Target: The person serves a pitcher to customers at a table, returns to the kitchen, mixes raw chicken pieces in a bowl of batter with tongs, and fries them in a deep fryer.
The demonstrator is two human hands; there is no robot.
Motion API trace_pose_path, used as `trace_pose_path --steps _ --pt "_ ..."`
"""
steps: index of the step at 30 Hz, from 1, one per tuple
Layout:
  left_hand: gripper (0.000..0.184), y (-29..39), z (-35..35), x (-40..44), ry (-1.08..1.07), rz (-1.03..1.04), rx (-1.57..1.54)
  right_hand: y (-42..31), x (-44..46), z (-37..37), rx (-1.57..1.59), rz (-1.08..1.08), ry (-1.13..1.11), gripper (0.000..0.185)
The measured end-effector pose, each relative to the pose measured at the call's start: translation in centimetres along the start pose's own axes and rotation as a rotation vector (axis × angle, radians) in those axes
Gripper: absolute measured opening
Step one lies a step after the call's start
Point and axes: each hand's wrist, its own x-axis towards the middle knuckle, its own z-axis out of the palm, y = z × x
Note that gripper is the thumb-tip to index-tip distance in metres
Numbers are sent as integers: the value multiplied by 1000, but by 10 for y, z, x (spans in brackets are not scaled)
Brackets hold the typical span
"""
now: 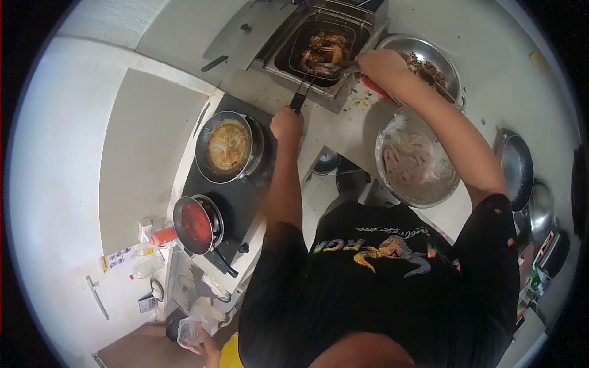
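My left hand (287,124) is closed around the black handle (297,102) of a fryer basket. The wire basket (294,52) sits in the deep fryer (336,92) and holds browned fried pieces (325,48). My right hand (385,70) grips metal tongs (345,67), whose tips reach over the near side of the basket, touching or close to the food. Under my right forearm are a steel bowl (453,64) of brown fried bits and a larger bowl (383,175) of pale, flour-coated pieces.
Left, a black cooktop (236,211) carries a pan of bubbling yellowish food (228,144) and a pan of red sauce (196,224). A lid (236,40) lies beside the fryer. Pans (515,168) stand right. Another person's hand (210,343) holds a plastic bag (199,322).
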Motion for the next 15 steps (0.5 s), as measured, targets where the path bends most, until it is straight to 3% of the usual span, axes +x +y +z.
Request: trace_pose_path --steps 3,12,15 --pt "30 -2 -1 -11 -3 -28 -38 -18 -6 -25 -97 -22 -78 12" --pt "30 -5 4 -18 -7 -48 -84 8 -11 -45 -282 -19 44 12" --pt "28 -6 0 -17 -9 -56 -93 5 -12 -64 -177 137 2 18"
